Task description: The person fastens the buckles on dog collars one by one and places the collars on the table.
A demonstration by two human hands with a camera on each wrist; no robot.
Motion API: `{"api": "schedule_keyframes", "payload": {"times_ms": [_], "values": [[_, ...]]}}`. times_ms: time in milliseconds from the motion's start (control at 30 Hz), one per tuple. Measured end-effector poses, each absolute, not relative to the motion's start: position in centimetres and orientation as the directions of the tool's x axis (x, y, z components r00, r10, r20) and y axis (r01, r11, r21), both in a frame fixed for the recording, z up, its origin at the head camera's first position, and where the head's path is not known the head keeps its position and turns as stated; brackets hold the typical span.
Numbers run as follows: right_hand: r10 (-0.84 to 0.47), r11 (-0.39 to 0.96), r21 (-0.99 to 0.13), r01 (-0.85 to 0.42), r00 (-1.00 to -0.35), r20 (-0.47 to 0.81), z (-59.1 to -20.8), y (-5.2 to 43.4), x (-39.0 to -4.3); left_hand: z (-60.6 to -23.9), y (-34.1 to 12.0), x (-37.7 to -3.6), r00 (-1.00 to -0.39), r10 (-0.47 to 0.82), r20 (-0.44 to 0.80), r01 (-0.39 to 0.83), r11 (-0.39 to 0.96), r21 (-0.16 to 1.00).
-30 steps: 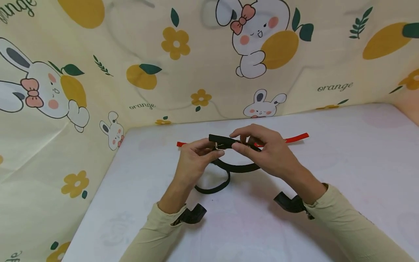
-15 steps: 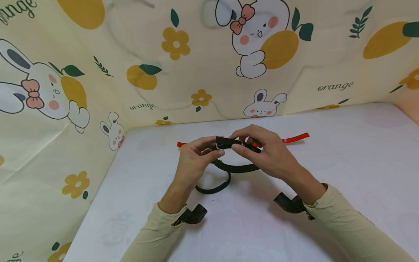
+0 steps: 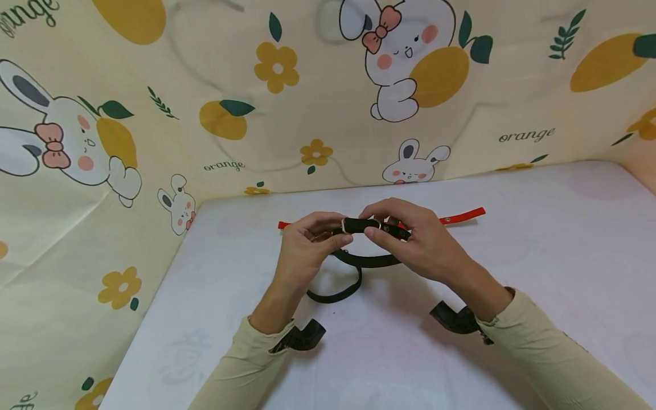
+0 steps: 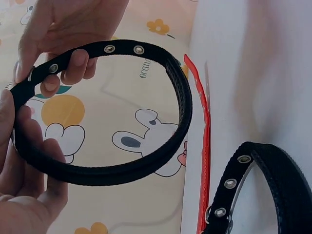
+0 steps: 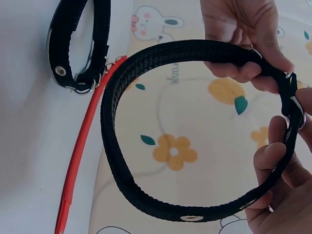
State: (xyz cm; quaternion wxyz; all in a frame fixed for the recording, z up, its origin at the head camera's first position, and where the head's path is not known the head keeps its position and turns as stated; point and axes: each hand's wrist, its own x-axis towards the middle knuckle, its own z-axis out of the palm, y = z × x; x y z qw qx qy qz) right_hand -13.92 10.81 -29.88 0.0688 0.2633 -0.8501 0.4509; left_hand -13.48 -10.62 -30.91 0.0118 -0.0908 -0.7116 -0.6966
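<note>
A black collar [image 3: 361, 226] with metal eyelets and a buckle is held up above the table in both hands, its loop hanging below them. My left hand [image 3: 307, 245] pinches it by the buckle between thumb and fingers. Just to the right, my right hand [image 3: 415, 233] grips the strap with thumb and fingertips. In the left wrist view, the collar [image 4: 180, 97] forms a closed ring, and the strap passes through the metal fitting. The right wrist view shows the buckle [image 5: 297, 109] between the two hands, partly covered by fingers.
A second black collar [image 3: 335, 297] lies on the white table [image 3: 384, 353] below the hands. Behind the hands a red collar [image 3: 463, 217] stretches across the table, its middle hidden. A curtain printed with rabbits and oranges [image 3: 318, 102] stands at the back and left.
The strap's free end, which stuck out left past the buckle, has moved right and now sits at the buckle. Both hands have stayed nearly in place.
</note>
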Motion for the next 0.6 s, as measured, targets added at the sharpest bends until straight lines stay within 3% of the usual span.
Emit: {"api": "schedule_keyframes", "payload": {"times_ms": [300, 600], "values": [[-0.419, 0.489, -0.661, -0.569, -0.818, 0.395, -29.99, 11.08, -14.05, -31.0, -10.61, -13.45, -0.975, 0.119, 0.188, 0.189, -0.006, 0.982], [-0.402, 0.503, -0.658, -0.561, -0.825, 0.396, -30.07, 10.83, -14.01, -31.18, -10.56, -13.42, -0.969, 0.152, 0.197, 0.2, 0.007, 0.98]]}}
